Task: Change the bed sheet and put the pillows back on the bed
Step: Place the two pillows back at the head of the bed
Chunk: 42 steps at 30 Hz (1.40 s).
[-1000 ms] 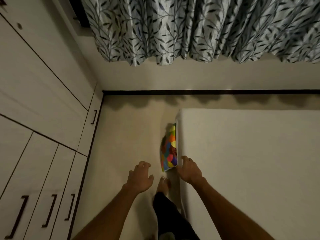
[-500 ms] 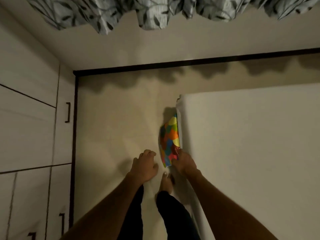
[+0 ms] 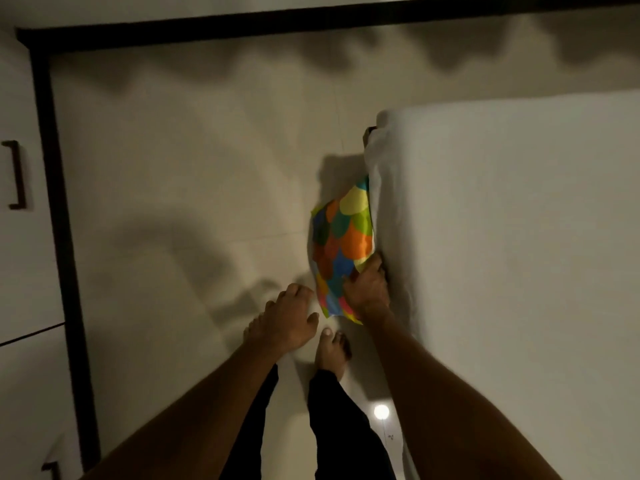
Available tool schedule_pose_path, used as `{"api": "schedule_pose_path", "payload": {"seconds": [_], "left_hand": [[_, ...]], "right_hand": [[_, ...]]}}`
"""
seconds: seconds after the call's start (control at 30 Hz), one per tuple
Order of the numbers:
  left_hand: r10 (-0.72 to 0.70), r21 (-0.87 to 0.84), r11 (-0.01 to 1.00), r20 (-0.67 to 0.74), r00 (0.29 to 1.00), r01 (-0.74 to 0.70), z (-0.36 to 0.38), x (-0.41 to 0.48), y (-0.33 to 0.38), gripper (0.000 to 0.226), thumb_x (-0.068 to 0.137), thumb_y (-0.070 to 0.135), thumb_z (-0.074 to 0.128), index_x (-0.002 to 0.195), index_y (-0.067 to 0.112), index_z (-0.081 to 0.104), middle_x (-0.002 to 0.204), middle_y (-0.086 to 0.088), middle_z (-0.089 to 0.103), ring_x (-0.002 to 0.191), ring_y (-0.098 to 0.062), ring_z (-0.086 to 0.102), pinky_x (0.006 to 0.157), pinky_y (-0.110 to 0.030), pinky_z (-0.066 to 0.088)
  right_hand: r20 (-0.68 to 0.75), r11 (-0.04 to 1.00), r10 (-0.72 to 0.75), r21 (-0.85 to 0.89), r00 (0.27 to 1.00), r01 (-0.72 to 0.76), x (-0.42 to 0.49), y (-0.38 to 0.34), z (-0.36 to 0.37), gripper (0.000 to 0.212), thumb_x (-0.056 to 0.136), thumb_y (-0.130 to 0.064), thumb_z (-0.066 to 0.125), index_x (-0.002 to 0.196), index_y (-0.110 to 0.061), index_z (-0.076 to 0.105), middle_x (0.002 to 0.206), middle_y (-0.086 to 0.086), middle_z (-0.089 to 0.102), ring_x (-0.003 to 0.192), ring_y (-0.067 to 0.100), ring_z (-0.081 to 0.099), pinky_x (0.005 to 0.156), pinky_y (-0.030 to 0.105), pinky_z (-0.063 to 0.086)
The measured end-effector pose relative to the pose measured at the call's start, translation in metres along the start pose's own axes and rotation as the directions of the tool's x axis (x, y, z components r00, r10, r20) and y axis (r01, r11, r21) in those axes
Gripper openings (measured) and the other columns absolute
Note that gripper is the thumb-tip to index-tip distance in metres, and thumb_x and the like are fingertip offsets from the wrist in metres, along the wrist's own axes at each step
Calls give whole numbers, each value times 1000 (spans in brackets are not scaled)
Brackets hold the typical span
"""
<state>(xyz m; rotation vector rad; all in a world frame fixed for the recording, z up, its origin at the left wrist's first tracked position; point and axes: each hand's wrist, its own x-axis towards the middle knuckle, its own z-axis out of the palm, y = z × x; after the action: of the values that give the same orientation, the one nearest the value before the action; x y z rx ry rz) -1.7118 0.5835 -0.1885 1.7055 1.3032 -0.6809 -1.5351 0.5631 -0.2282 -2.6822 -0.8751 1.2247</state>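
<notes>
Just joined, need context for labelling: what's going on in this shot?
A person stands barefoot beside the bed, which has a plain white covering. The right hand grips the lower edge of a multicoloured fabric piece that lies against the bed's side. Whether it is a sheet or a pillow is unclear. The left hand hovers close by, fingers loosely curled, holding nothing.

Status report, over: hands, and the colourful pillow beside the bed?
Left hand free, fingers loosely curled, above floor. Right hand grips colourful pillow at near edge; pillow leans against bed side. Bare foot close by.
</notes>
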Motion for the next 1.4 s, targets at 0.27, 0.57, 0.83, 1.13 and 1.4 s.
{"api": "schedule_pose_path", "payload": {"seconds": [0.27,0.57,0.83,1.13,1.4], "left_hand": [[-28,-41,999,53,998,30,11,13,-23,61,78,61,38,135,40,44,142,13,39,122,-25,59,96,-47,52],[35,-55,998,37,999,-33,-19,1,-17,40,97,34,59,137,26,57,145,4,45,124,-21,58,106,-42,48],[-56,-309,950,-42,998,40,-65,-66,-10,34,98,27,63,130,17,64,136,-7,55,119,-27,62,107,-40,48],[-351,-780,486,239,905,394,-169,-227,51,81,92,76,49,148,17,47,151,-17,49,129,-42,52,87,-56,48],[105,-996,18,92,990,90,-203,-351,111,98,61,76,85,138,19,66,132,-17,69,120,-39,68,106,-62,49]], "right_hand": [[1,994,111,3,994,-111,36,-15,16,97,77,-55,85,143,-2,39,136,23,54,125,43,56,105,50,49],[0,994,94,64,996,-94,31,-38,17,64,93,-30,75,143,-4,46,133,18,61,118,39,65,91,46,59],[3,966,-24,256,1000,23,-48,-54,-56,47,88,-20,78,130,-5,61,124,15,70,113,35,66,79,27,43],[-149,739,-44,660,988,132,-247,-94,-207,52,77,-34,88,124,-25,68,119,0,74,107,23,68,94,41,55],[-225,181,-27,957,974,226,-395,-91,-276,60,77,-34,95,131,-20,71,127,10,75,118,35,71,107,58,52]]}}
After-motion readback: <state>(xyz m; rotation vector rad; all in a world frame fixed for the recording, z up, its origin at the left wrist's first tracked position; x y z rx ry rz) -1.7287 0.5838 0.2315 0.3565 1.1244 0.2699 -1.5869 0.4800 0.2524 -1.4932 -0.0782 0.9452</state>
